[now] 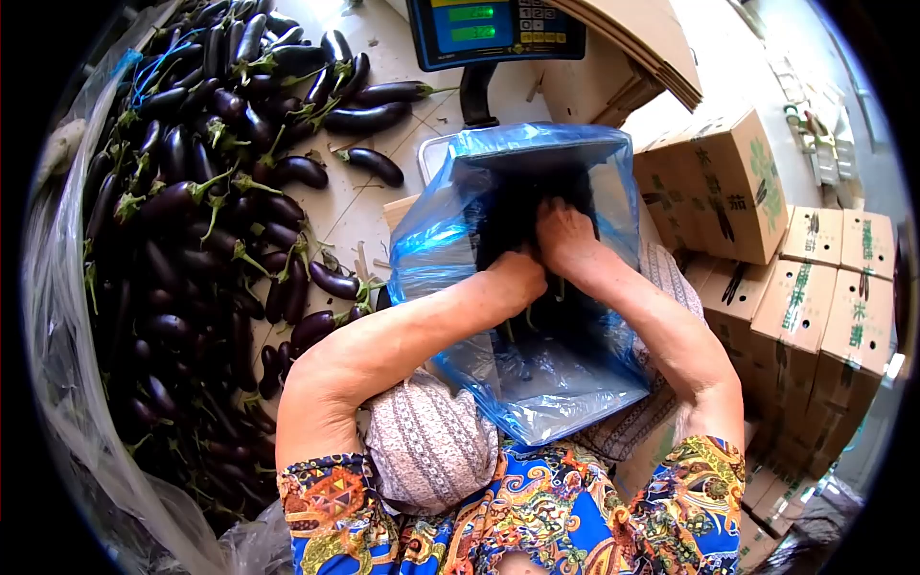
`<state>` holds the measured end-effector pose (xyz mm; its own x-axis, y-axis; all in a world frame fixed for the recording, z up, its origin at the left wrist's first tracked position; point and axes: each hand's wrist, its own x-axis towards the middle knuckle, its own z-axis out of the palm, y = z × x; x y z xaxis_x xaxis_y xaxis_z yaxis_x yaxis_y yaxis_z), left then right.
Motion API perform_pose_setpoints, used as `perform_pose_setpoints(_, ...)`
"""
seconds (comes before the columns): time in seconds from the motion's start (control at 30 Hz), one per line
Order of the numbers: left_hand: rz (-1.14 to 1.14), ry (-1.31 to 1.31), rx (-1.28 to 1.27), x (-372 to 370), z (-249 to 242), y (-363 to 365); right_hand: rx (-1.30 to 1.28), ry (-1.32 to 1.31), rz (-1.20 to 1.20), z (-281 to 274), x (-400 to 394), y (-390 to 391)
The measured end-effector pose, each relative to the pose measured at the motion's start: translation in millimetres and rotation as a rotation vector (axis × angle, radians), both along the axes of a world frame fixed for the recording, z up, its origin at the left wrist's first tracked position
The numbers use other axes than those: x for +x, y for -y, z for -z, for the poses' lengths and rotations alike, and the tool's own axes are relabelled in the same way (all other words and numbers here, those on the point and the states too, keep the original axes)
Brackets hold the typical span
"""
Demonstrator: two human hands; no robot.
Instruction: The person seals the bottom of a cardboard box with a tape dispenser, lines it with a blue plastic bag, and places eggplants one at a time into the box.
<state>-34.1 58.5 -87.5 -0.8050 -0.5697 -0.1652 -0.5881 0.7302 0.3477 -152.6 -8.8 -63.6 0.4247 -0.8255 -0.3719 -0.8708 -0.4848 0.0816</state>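
Observation:
A blue plastic bag (431, 249) lines an open container in front of me, spread over its rim. Dark eggplants (556, 321) lie inside, mostly lost in shadow, with a few pale green stems showing. Both my hands reach into the bag, close together. My left hand (520, 276) is closed, knuckles up, over the dark contents. Just above and to the right, my right hand (565, 230) is curled with its fingertips pressed down among the eggplants. Whatever the fingers of either hand hold is hidden.
A large heap of loose eggplants (182, 259) covers the floor at left, beside clear plastic sheeting (57, 316). A scale display (498, 29) stands beyond the bag. Printed cardboard boxes (714, 187) are stacked at right, with flattened cardboard (632, 43) above.

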Motion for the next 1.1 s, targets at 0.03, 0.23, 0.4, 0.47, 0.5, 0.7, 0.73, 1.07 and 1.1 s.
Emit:
perform_pose_setpoints(0.03, 0.001, 0.002, -0.026, 0.5, -6.1, -0.8, 0.126, -0.082, 0.022, -4.3, 0.0, 0.2)
perform_pose_setpoints(0.23, 0.046, -0.103, -0.153, 7.2, -19.2, -5.4, 0.086, 0.059, -0.036, 7.8, -21.3, -23.0)
perform_pose_setpoints(0.4, -0.017, -0.290, 0.051, 30.3, -39.1, -20.6, 0.242, -0.064, -0.006, 36.1, -44.4, -41.0)
perform_pose_setpoints(0.47, -0.053, -0.529, 0.132, 48.3, -52.6, -25.9, 0.262, -0.070, -0.074, 52.4, -54.1, -31.5)
perform_pose_setpoints(0.5, -0.066, -0.609, 0.247, 69.0, -73.5, -27.5, 0.269, -0.040, -0.124, 50.9, -57.4, -24.9)
perform_pose_setpoints(0.7, -1.042, -1.126, 0.103, 191.1, -56.2, -115.9, 0.152, -0.144, -0.189, -0.4, -36.6, -37.7)
perform_pose_setpoints(0.73, -1.288, -1.061, 0.058, 214.9, -43.3, -144.4, 0.173, -0.207, -0.241, -9.3, -35.9, -33.5)
perform_pose_setpoints(1.07, -2.859, -0.059, -0.374, 362.6, 75.8, -466.7, 0.147, 0.254, -0.094, -75.2, -45.0, -1.8)
perform_pose_setpoints(1.1, -2.969, -0.048, -0.333, 372.2, 85.4, -480.8, 0.177, 0.245, -0.061, -77.9, -41.2, -8.0)
